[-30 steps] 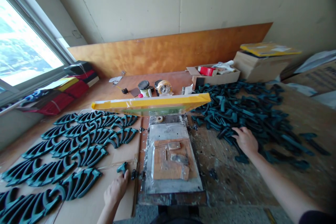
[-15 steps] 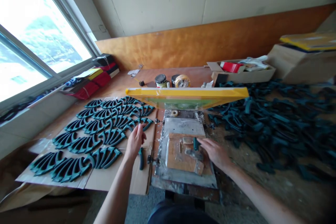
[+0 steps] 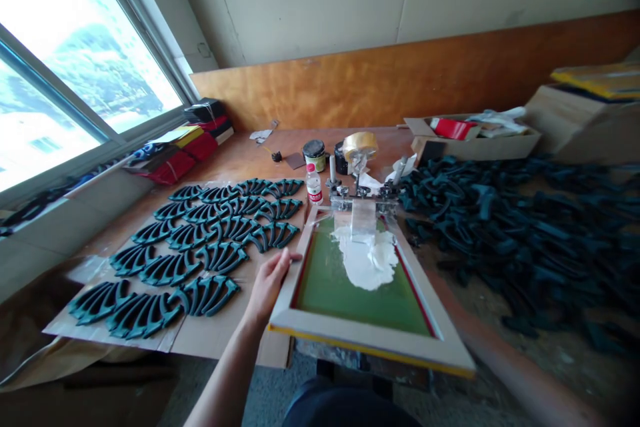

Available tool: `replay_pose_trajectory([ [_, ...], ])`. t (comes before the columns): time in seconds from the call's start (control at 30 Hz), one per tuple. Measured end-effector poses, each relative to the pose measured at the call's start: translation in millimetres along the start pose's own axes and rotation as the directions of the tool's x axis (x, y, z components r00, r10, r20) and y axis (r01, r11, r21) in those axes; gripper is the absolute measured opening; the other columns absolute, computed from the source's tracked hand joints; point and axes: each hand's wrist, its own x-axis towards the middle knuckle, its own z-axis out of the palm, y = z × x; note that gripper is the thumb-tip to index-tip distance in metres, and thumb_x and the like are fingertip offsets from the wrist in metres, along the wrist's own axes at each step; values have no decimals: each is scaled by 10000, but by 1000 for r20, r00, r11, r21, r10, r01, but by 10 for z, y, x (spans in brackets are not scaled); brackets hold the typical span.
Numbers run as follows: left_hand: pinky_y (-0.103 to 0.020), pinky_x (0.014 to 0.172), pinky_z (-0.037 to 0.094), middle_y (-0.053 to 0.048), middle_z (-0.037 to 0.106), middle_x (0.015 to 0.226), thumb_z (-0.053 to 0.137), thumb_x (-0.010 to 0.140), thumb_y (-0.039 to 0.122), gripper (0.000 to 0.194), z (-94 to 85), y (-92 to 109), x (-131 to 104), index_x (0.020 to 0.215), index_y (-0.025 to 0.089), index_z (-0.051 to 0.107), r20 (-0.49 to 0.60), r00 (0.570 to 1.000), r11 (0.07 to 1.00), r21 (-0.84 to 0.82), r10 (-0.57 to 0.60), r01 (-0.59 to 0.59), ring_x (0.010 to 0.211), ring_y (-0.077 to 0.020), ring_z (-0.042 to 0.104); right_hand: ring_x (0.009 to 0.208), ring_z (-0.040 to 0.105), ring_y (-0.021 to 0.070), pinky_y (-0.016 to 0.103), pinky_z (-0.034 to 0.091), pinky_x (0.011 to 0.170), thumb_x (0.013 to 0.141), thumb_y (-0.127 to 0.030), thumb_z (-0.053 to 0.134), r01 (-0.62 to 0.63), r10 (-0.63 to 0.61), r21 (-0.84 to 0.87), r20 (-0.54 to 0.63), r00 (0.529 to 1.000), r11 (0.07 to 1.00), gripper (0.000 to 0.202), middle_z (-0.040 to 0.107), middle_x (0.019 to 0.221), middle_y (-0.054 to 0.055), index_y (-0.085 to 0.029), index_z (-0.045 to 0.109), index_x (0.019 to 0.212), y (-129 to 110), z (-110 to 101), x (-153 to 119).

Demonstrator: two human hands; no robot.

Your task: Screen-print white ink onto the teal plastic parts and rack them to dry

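Observation:
A screen frame (image 3: pixel 370 341) with green mesh lies lowered over the work plate, hiding it. White paste (image 3: pixel 367 267) is pooled on the mesh's upper part, below a metal blade (image 3: pixel 363 219). My left hand (image 3: pixel 274 273) is at the frame's left edge, fingers closed against that rim. My right forearm reaches toward the frame's right side; my right hand (image 3: pixel 443 287) is blurred and mostly hidden there, so its fingers cannot be made out. Dark green curved handles (image 3: pixel 165 267) stand in fanned rows on cardboard, left of my left hand.
A big heap of loose dark green parts (image 3: pixel 480 213) covers the right of the table. Behind the frame stand a small bottle (image 3: pixel 315 188), jars (image 3: pixel 314 150) and a tape roll (image 3: pixel 360 145). An open box (image 3: pixel 475 145) sits farther back.
The screen frame has swung down from its raised position and covers the plate and the part on it. My left hand has moved right onto the frame; my right hand has moved to its right side.

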Motion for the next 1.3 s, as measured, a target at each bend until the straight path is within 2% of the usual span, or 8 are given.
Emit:
replay_pose_trajectory([
  [0.17,-240,604,436,0,643,710,595,775,554,716,83,-895,-1,1366,163,489,52,994,983,162,-99,89,650,-152,573,1059,602,227,323,519,859,860,-270,566,-191,176,324,74,982,927,408,625,1183,112,-165,562,1254,169,-134,502],
  [0.27,-243,629,436,5,638,716,565,808,491,654,116,-1124,96,1376,180,478,35,995,951,300,-94,79,671,-156,581,1128,537,264,366,466,930,791,-252,664,-100,43,366,161,986,925,501,585,1212,123,-167,518,1263,-118,-217,873],
  [0.47,-261,697,450,-11,673,774,509,842,441,552,70,-1170,152,1336,197,524,74,992,922,381,-98,63,735,-179,611,838,616,183,249,444,712,836,-222,589,-116,-36,327,425,905,938,93,673,909,55,-192,608,921,-356,-212,915],
  [0.7,-269,730,449,-26,682,816,512,841,467,563,72,-1212,141,1334,196,532,68,994,935,351,-90,60,794,-201,621,772,582,196,286,405,689,798,-86,486,-73,1,246,283,959,966,129,639,784,74,-179,572,824,-550,-191,546],
  [0.83,-272,730,446,-32,686,849,508,844,486,558,69,-1204,137,1320,197,547,74,993,935,351,-87,56,798,-203,622,772,548,211,322,399,697,740,-15,456,136,-213,370,175,961,919,212,611,771,74,-174,581,799,-737,-275,315],
  [1.0,-279,734,448,-40,690,854,498,854,481,551,85,-1186,130,1314,184,550,78,994,939,340,-79,48,810,-212,628,812,548,197,305,404,699,736,-10,459,316,-456,537,148,877,782,238,630,809,58,-187,603,805,-454,-389,259],
  [1.13,-282,745,451,-44,690,810,517,846,460,533,97,-1177,128,1288,166,574,74,996,948,319,-43,17,828,-220,628,775,549,180,289,412,667,785,-49,487,179,-361,580,213,908,794,188,622,760,16,-204,589,755,-343,-363,439],
  [1.3,-266,646,443,-37,685,771,523,837,470,543,95,-1176,126,1268,146,585,73,996,956,292,-48,25,711,-190,612,915,558,221,341,451,789,800,-35,422,303,-306,513,-81,949,803,314,658,922,93,-146,657,975,-565,-243,206],
])
